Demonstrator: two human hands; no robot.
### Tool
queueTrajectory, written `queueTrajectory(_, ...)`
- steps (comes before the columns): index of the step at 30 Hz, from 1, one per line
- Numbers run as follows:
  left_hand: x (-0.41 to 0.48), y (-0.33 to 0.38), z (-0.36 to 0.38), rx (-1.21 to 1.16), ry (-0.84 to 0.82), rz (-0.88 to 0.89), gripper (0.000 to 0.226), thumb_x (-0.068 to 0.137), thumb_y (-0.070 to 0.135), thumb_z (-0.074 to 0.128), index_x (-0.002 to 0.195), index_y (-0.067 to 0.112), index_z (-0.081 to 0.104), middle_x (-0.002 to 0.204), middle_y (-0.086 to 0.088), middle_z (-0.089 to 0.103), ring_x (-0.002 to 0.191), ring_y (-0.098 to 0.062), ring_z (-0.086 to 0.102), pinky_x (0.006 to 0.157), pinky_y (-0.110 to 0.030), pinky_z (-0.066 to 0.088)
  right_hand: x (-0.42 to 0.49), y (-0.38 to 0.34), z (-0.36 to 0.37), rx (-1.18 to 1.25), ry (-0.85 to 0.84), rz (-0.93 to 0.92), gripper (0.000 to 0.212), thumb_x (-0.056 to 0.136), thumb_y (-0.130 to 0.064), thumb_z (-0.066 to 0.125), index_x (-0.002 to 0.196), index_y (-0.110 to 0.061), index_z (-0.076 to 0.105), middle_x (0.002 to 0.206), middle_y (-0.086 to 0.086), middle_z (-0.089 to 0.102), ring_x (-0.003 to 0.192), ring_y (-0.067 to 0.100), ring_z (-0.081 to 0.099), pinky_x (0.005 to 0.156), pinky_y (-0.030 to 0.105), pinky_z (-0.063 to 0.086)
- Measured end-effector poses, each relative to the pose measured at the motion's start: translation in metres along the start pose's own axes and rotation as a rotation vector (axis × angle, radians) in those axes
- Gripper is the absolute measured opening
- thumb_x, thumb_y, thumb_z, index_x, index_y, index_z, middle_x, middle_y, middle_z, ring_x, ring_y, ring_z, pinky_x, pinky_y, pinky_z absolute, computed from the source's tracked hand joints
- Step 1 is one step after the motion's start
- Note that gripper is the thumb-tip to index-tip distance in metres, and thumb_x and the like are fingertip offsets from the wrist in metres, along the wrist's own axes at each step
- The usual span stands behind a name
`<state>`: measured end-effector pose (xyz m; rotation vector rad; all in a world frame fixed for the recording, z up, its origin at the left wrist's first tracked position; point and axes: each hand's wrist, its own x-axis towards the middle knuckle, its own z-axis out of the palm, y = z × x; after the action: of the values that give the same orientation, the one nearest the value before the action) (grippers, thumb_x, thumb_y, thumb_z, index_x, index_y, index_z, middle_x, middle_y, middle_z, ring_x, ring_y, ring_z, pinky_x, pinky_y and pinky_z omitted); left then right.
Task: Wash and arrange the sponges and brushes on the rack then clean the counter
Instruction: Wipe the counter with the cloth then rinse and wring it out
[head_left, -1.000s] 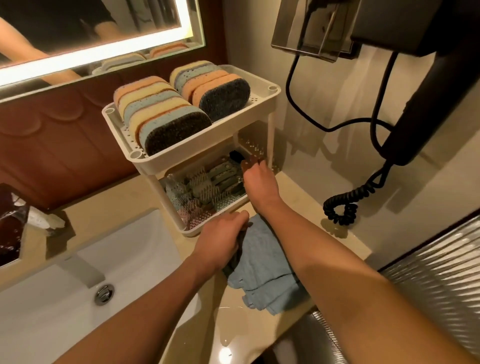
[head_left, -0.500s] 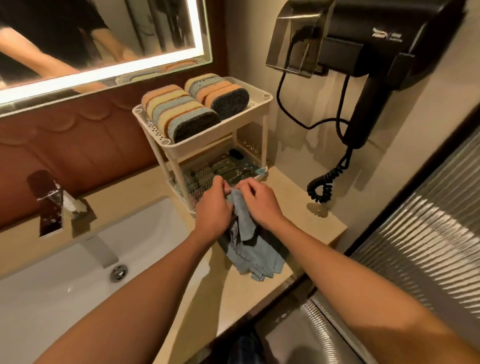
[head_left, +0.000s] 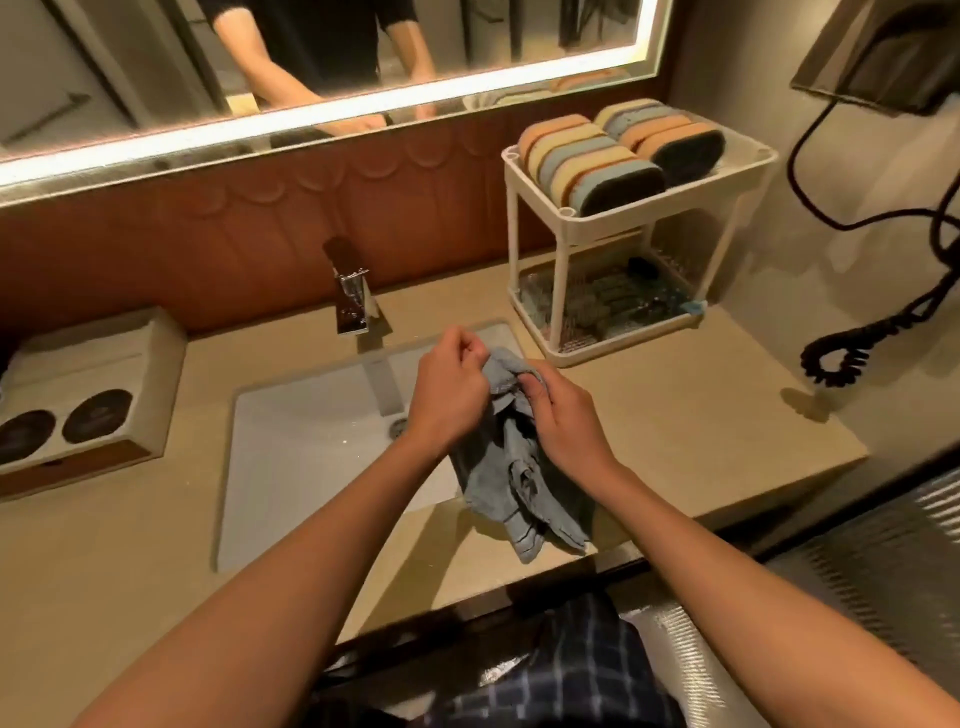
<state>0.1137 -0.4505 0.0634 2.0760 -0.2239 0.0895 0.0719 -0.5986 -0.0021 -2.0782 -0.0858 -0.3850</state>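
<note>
Two grips meet above the right edge of the sink (head_left: 311, 441). The left grip (head_left: 452, 384) and the right grip (head_left: 563, 415) are both narrow, with fingers curled and pinching the top of a blue-grey cloth (head_left: 519, 478).

The cloth is soft and crumpled into folds. It hangs with its long axis running from the grips down toward the person, and its loose end lies below the right grip at the front edge of the beige, smooth counter (head_left: 701, 415).

Beyond the right grip and off to its right stands a white plastic two-tier rack (head_left: 639, 218). In its top tier the oval sponges (head_left: 592, 161) stand on edge in two rows, pastel foam with dark scouring faces. The brushes (head_left: 613, 306) lie in its lower tier, too blurred to tell apart.

A square chrome faucet (head_left: 353, 301) rises beyond the left grip.
</note>
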Motion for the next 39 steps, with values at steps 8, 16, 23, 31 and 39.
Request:
queueTrajectory(8,-0.024,-0.083,-0.141,0.008,0.2,-0.229,0.015,0.1,0.025,0.051,0.085,0.029,0.053,0.079,0.006,0.063,0.07,-0.002,0.057,0.058,-0.022,0.037,0.011,-0.084,0.152,0.101,-0.158,0.019,0.023,0.105,-0.049,0.037,0.094,-0.04,0.055,0.077,-0.021,0.064,0.072,0.0,0.061,0.06,0.017,0.042)
queueTrajectory(16,-0.046,-0.157,-0.243,0.099,0.445,-0.42,0.01,0.094,0.031,0.056,0.084,0.031,0.056,0.073,0.014,0.065,0.072,-0.003,0.06,0.062,-0.03,0.045,0.023,-0.143,0.262,0.044,-0.332,-0.045,0.027,0.105,-0.053,0.033,0.093,-0.043,0.056,0.07,-0.02,0.062,0.069,-0.003,0.06,0.058,0.012,0.038)
queueTrajectory(23,-0.08,-0.183,-0.313,0.07,0.577,-0.368,0.012,0.099,0.032,0.051,0.089,0.037,0.051,0.079,0.02,0.061,0.074,0.004,0.057,0.052,-0.013,0.038,0.028,-0.208,0.323,0.008,-0.526,-0.089,0.039,0.104,-0.056,0.032,0.116,-0.036,0.064,0.103,-0.01,0.074,0.092,0.006,0.067,0.077,0.016,0.047)
queueTrajectory(31,-0.102,-0.218,-0.436,0.347,0.386,-0.539,0.013,0.089,0.029,0.055,0.077,0.025,0.058,0.066,0.005,0.057,0.062,-0.014,0.056,0.052,-0.027,0.038,0.03,-0.286,0.384,0.002,-0.736,0.009,0.04,0.091,-0.062,0.051,0.094,-0.028,0.072,0.096,-0.012,0.074,0.084,0.001,0.064,0.077,0.028,0.049)
queueTrajectory(39,-0.115,-0.266,-0.458,0.7,0.449,-0.394,0.013,0.095,0.026,0.052,0.103,0.025,0.062,0.108,0.001,0.059,0.099,-0.02,0.055,0.085,-0.039,0.046,0.001,-0.275,0.44,-0.308,-0.577,-0.084,0.044,0.093,-0.035,0.056,0.136,-0.026,0.053,0.131,0.005,0.054,0.122,0.026,0.046,0.101,0.041,0.036)
